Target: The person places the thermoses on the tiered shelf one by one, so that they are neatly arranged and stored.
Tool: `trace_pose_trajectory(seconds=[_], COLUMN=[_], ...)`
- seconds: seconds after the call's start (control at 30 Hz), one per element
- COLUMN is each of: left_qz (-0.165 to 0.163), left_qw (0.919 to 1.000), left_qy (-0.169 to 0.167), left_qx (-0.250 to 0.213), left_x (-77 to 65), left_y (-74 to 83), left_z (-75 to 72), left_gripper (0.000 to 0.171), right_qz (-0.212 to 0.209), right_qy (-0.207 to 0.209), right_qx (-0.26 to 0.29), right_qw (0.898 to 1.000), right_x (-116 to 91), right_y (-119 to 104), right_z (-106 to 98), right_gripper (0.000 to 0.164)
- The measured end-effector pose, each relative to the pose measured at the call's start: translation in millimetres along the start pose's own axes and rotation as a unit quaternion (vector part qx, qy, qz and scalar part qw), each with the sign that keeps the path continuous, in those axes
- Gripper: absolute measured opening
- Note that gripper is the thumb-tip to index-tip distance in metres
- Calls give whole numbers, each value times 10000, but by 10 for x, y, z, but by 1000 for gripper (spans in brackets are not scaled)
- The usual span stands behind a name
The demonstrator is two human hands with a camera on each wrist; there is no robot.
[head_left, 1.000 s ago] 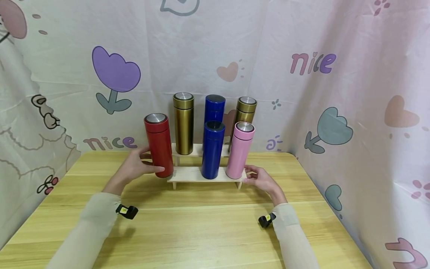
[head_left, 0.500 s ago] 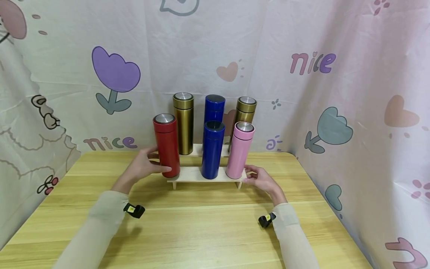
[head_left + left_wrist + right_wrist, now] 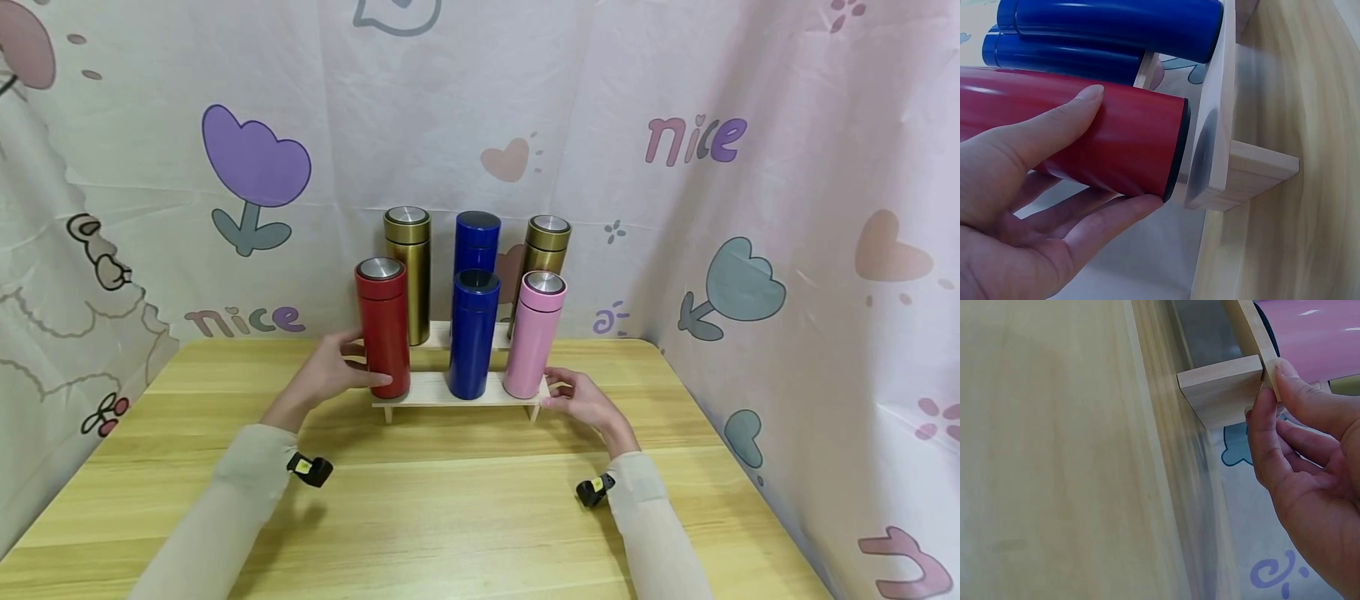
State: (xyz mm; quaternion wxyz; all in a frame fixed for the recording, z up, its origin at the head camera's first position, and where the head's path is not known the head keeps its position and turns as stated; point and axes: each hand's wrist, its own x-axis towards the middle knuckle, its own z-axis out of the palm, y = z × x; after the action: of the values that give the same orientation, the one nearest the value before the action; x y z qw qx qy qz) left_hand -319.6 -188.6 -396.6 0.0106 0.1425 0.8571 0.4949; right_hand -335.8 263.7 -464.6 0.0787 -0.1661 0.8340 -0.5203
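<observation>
My left hand (image 3: 330,372) grips a red thermos flask (image 3: 384,333) low on its body, upright over the left end of the lower shelf of a wooden stand (image 3: 435,388). In the left wrist view, a narrow gap shows between the black base of the red thermos (image 3: 1129,137) and the shelf (image 3: 1213,125). My right hand (image 3: 588,402) pinches the right end of the lower shelf between thumb and finger, beside a pink thermos (image 3: 534,342). A blue thermos (image 3: 474,342) stands mid-shelf.
On the upper shelf behind stand a gold thermos (image 3: 408,250) at left, a second blue thermos (image 3: 477,237) in the middle and another gold thermos (image 3: 549,242) at right. The wooden table (image 3: 450,508) reaches back to a patterned cloth (image 3: 420,125).
My left hand has carried the red thermos rightward, from beside the stand to over the lower shelf's left end. My right hand keeps its place on the shelf.
</observation>
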Motion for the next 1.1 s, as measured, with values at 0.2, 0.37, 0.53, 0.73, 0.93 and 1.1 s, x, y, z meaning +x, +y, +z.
trace_pose_trajectory(seconds=[0.2, 0.37, 0.53, 0.73, 0.93, 1.1], left_qz=[-63, -165, -178, -221, -249, -230], left_qw=[10000, 9998, 9998, 9997, 9997, 9997], left_qy=[-27, -24, -36, -68, -81, -77], left_qx=[-18, 51, 41, 36, 32, 46], left_x=[30, 47, 63, 83, 104, 121], left_y=[0, 5, 14, 28, 37, 42], left_z=[55, 92, 123, 171, 222, 253], left_gripper=[91, 93, 93, 93, 92, 92], right_qz=[-3, 55, 67, 74, 50, 2], right_qy=[-1, 15, 27, 63, 66, 63], right_qx=[-5, 0, -36, -60, -10, -60], right_qw=[10000, 10000, 10000, 9999, 10000, 10000], right_x=[6, 8, 8, 17, 12, 17], right_y=[7, 19, 18, 6, 8, 15], right_z=[-4, -6, -1, 14, 4, -4], right_gripper=[66, 67, 67, 67, 66, 66])
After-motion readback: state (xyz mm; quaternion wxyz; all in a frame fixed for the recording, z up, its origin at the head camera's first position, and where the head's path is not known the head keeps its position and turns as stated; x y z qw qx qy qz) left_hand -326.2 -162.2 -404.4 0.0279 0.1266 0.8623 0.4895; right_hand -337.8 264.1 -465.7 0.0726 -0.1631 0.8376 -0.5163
